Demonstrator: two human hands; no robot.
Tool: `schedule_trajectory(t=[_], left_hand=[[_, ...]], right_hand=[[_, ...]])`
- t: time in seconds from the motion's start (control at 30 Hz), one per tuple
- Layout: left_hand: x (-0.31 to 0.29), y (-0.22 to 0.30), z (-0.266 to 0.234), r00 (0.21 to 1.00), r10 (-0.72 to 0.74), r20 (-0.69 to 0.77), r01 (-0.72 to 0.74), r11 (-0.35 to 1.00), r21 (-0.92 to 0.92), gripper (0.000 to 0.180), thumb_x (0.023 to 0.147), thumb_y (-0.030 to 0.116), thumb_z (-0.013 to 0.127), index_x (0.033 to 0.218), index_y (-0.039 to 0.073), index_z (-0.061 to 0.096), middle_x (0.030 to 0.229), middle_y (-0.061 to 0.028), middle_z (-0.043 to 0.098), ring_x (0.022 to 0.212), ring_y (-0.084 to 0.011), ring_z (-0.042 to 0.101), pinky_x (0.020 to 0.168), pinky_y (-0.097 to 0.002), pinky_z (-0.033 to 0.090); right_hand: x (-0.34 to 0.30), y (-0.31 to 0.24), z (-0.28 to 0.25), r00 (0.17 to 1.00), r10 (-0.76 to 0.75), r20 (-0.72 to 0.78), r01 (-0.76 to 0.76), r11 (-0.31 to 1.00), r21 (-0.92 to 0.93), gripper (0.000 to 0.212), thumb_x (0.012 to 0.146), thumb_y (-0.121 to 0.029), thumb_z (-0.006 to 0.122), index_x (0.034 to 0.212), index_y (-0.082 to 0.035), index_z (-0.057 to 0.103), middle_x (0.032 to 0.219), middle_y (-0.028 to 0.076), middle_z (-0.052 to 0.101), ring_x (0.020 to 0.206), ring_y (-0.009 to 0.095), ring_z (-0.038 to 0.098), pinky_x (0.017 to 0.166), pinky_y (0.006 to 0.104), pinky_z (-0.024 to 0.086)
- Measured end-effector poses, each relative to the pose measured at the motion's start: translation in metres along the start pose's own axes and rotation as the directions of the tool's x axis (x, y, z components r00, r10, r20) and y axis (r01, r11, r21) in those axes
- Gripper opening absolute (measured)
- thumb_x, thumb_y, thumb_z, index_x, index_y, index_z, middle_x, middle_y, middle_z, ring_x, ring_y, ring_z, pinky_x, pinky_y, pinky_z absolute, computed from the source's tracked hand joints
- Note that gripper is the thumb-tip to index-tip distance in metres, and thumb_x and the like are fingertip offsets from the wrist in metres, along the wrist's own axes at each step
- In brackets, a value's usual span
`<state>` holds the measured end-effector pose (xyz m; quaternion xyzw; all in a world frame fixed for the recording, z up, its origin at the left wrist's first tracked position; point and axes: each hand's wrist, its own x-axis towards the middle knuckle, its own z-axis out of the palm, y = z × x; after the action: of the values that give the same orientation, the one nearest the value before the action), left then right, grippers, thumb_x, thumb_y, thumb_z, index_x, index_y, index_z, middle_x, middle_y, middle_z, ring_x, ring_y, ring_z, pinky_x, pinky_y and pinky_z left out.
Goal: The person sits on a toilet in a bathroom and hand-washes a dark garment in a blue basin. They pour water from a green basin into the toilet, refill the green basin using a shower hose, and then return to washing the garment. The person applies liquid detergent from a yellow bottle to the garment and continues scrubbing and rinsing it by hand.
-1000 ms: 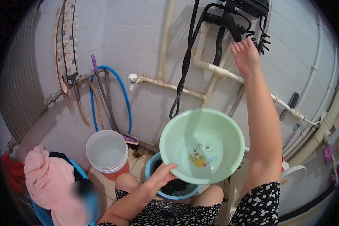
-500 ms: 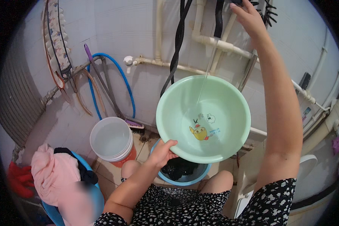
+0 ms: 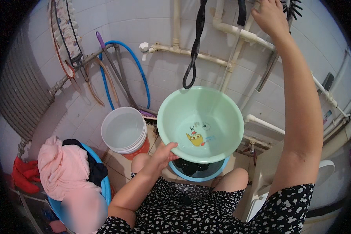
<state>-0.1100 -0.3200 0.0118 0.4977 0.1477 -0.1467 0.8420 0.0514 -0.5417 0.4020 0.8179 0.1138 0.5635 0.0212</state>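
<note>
Green basin (image 3: 228,130) held tilted above blue basin (image 3: 199,179), beneath black hose (image 3: 241,15).
Left hand (image 3: 164,154) grips the green basin's near rim, thumb over the edge; cartoon print on its floor. Thin water stream (image 3: 230,58) runs from hose to its far side. Right hand (image 3: 271,17) raised at the upper edge, fingertips cut off; grip cannot be told. Blue basin: dark cloth (image 3: 189,168). White bucket (image 3: 123,126), left: contents unclear. Blue tub (image 3: 106,189), far left: pink fabric (image 3: 62,163), black fabric (image 3: 96,169).
</note>
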Motion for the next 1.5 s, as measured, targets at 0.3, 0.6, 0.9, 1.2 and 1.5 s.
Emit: schedule_trajectory(t=[0.3,0.6,0.9,1.2,1.5], left_hand=[[0.002,-0.009,0.003,0.999,-0.029,-0.044,0.029,1.000,0.008,0.051,0.083,0.018,0.056,0.128,0.008,0.033,0.101,-0.0100,0.059,0.075,-0.0161,0.063,0.059,-0.0249,0.054],[0.012,-0.041,-0.006,0.976,-0.128,0.175,0.158,0.973,-0.169,0.050,0.084,0.014,0.054,0.129,0.005,0.033,0.111,-0.0098,0.057,0.092,-0.0193,0.062,0.074,-0.0299,0.054],[-0.001,-0.002,0.017,0.971,0.070,0.230,-0.062,0.997,-0.043,0.051,0.083,0.013,0.054,0.130,0.006,0.035,0.110,-0.0110,0.056,0.090,-0.0214,0.061,0.071,-0.0341,0.055],[-0.046,0.047,0.016,0.927,0.309,0.213,-0.376,0.770,0.516,0.049,0.080,0.016,0.056,0.124,-0.001,0.042,0.104,-0.0089,0.059,0.084,-0.0160,0.060,0.068,-0.0291,0.051],[-0.093,0.118,0.084,0.822,0.425,0.378,-0.528,0.818,0.228,0.041,0.080,0.013,0.055,0.117,-0.004,0.050,0.100,-0.0138,0.061,0.085,-0.0195,0.061,0.072,-0.0280,0.050]], right_hand=[[0.000,0.027,0.031,0.998,-0.064,-0.001,0.064,0.997,-0.043,0.077,0.070,-0.010,0.057,0.139,-0.002,0.025,0.147,0.015,0.021,0.133,0.032,0.026,0.108,0.0386,0.027],[-0.114,0.085,0.059,0.958,-0.122,0.261,0.019,0.931,0.366,0.088,0.076,-0.029,0.067,0.143,-0.004,0.017,0.145,0.023,0.023,0.134,0.034,0.025,0.109,0.0406,0.023],[-0.311,0.148,0.008,0.304,0.310,0.901,-0.908,0.380,0.175,0.103,0.077,-0.049,0.066,0.142,0.003,0.007,0.144,0.029,0.019,0.133,0.036,0.025,0.108,0.0428,0.023],[-0.403,0.060,-0.084,0.183,0.269,0.946,-0.911,-0.314,0.265,0.052,0.088,-0.011,0.050,0.136,-0.001,0.032,0.129,0.015,0.046,0.118,0.025,0.046,0.098,0.0367,0.037],[-0.410,0.033,-0.223,0.248,0.339,0.908,-0.770,-0.499,0.397,0.050,0.093,-0.017,0.048,0.137,-0.004,0.028,0.131,0.009,0.043,0.116,0.020,0.046,0.096,0.0356,0.038]])
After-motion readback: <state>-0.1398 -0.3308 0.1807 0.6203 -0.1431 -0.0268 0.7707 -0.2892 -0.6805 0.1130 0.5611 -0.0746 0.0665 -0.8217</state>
